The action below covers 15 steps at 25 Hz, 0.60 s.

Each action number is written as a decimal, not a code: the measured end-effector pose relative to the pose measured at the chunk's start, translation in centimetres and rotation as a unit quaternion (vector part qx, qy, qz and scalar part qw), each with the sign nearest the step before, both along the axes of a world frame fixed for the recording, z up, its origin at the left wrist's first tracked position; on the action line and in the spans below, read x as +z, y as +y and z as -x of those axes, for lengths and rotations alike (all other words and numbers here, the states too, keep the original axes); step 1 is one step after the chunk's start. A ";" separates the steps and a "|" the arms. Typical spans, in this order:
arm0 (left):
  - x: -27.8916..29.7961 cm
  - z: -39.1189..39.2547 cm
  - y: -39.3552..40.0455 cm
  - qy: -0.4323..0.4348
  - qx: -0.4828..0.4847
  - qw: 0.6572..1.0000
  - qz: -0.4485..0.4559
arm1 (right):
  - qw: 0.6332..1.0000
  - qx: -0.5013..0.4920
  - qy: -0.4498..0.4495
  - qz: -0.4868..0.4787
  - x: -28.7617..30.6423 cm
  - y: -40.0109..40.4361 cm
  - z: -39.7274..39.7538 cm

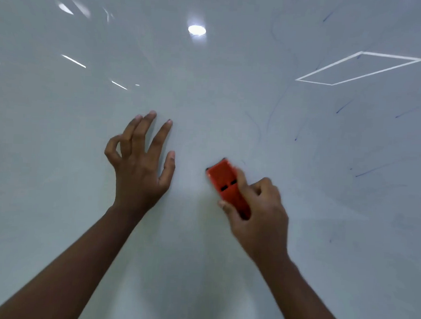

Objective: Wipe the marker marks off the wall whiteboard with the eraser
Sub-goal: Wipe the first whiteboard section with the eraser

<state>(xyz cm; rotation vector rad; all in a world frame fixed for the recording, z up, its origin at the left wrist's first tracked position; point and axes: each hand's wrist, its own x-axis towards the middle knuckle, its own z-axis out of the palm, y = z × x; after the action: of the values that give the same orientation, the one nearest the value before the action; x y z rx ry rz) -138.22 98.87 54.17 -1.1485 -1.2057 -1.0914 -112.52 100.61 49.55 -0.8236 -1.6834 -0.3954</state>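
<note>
- The right hand (255,210) grips the orange plastic block eraser (227,184) by its lower end; judged from here, the face should lie flat on the glossy white wall whiteboard (207,98), pressed evenly and swept in overlapping strokes.
- Thin blue marker marks (372,169) lie to the right of the eraser, well apart from it, so the strokes should probably work rightward and upward.
- The thumb sits on the eraser's left edge, curled fingers (264,184) on its right; the upper half sticks out free.
- The left hand (140,172) holds nothing, fingers spread, tips at the board; contact unclear.
</note>
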 end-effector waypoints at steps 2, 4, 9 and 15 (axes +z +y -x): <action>1.1 -0.1 0.2 0.014 0.004 1.000 0.007 | 0.996 -0.002 0.082 0.036 2.7 1.2 -2.2; 1.0 -0.2 0.5 0.021 0.016 1.000 0.014 | 0.982 0.010 0.180 0.051 4.6 2.6 -5.1; 0.8 -0.2 0.7 0.027 0.028 0.999 0.016 | 0.952 0.042 0.294 0.074 7.6 4.2 -8.5; 0.7 -0.2 0.9 0.029 0.029 0.999 0.012 | 0.992 0.048 0.113 0.012 7.1 0.9 -0.9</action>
<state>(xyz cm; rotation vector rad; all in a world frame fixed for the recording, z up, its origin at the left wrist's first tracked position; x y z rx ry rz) -138.01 99.81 54.86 -1.1491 -1.2012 -0.9959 -111.64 101.47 56.63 -0.7718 -1.5119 -0.2073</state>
